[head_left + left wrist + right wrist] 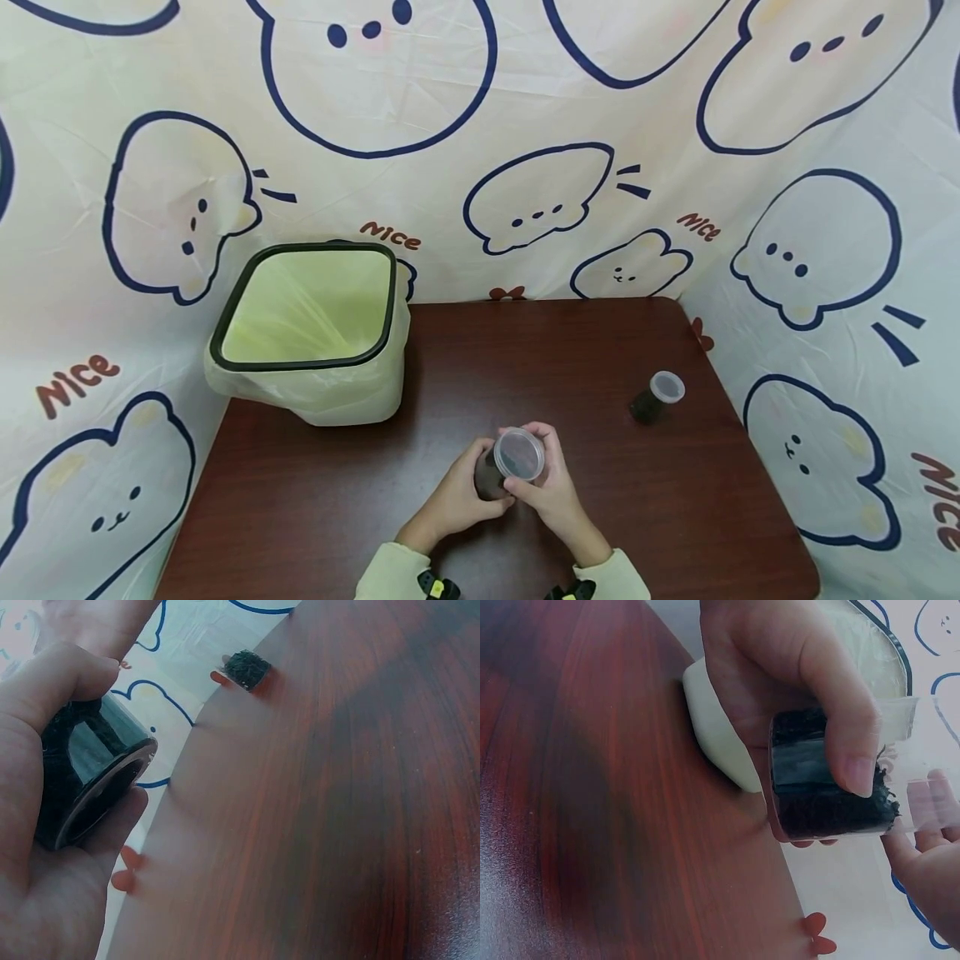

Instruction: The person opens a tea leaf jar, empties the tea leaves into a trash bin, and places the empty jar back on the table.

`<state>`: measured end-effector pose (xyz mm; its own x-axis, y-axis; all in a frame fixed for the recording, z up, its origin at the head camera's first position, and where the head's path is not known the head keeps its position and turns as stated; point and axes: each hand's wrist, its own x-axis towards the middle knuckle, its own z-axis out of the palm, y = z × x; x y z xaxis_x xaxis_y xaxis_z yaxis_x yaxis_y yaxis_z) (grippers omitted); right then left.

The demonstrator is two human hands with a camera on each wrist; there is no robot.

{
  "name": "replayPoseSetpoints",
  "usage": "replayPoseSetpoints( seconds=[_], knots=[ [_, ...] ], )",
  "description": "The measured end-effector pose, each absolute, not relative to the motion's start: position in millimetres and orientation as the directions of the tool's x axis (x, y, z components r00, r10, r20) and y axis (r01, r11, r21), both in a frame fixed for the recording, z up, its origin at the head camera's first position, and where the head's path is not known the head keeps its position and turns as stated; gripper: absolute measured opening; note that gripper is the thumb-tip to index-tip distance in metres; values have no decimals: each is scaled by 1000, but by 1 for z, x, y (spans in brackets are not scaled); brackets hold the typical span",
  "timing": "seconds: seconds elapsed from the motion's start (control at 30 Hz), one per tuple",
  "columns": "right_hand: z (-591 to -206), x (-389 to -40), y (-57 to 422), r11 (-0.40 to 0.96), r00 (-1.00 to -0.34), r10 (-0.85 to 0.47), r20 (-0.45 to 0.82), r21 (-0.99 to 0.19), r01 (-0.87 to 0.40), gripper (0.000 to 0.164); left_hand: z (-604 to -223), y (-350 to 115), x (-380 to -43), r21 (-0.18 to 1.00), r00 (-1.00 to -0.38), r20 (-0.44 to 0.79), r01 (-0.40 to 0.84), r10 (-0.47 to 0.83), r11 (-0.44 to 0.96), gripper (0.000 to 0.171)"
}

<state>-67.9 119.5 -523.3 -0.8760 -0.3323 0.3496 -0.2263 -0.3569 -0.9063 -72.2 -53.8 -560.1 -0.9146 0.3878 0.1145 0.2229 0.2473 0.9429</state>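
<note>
Both hands hold a clear plastic jar (795, 802) over the near middle of the table. Dark, dry shreds like tea leaves fill its lower part. Its translucent lid (520, 454) faces up in the head view. The left hand (454, 498) wraps round the filled lower body, its thumb (855, 750) along the side in the right wrist view. Around the clear upper end by the lid curl the fingers and thumb of the right hand (553, 487). A second jar (647, 406) with dark contents and a pale lid stands upright at the right, apart from both hands.
A pale bin (352, 398) with a black rim and a plastic liner stands at the table's back left. Patterned cloth (427, 208) hangs behind and beside the dark brown wooden table (637, 508).
</note>
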Motion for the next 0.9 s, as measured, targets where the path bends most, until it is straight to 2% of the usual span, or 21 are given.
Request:
replayPoseSetpoints(
  seconds=[0.37, 0.6, 0.77, 0.9],
  knots=[
    [-526, -71, 123, -390, -845, -370, 387, -890, -237, 65, -547, -54, -69, 953, -918, 96, 197, 384, 231, 64],
    [-526, -72, 128, -387, -828, -423, 367, -900, -202, 64, -561, -55, -71, 949, -909, 118, 221, 399, 223, 66],
    [-527, -73, 130, -373, -810, -455, 370, -905, -204, 68, -561, -56, -71, 951, -911, 108, 211, 397, 225, 66],
    [-528, -74, 129, -379, -804, -457, 380, -901, -210, 76, -561, -56, -71, 949, -912, 105, 211, 396, 234, 66]
  ],
)
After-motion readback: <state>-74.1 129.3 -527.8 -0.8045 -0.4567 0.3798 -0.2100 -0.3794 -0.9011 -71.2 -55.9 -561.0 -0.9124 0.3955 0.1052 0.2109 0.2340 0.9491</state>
